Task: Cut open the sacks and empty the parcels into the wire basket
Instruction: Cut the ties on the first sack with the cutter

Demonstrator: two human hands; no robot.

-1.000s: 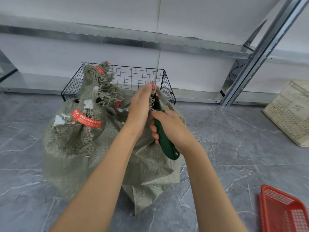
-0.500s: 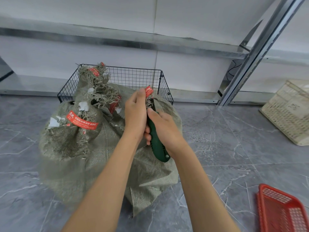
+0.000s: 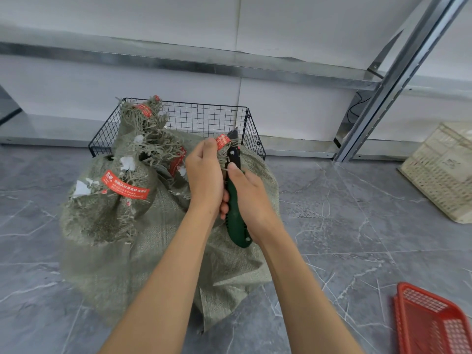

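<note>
Several grey-green woven sacks sit on the floor, tied at frayed necks with red tape. My left hand (image 3: 204, 172) grips the taped neck of the front sack (image 3: 143, 256). Right beside it, my right hand (image 3: 251, 198) holds a green-handled utility knife (image 3: 236, 200), whose blade tip sticks up past the neck by the red tape (image 3: 222, 141). Another sack (image 3: 107, 208) lies at the left and one stands taller behind it. The black wire basket (image 3: 204, 118) stands just behind the sacks, and its inside is mostly hidden by them.
A metal shelf frame runs along the white wall, with a slanted upright (image 3: 398, 80) at the right. A cream plastic crate (image 3: 444, 169) sits on the grey tiled floor at far right. A red plastic basket (image 3: 434, 320) lies at the lower right corner.
The knife blade has pushed up through the sack's neck, and its tip now shows above the red tape. Both hands stay together on the neck.
</note>
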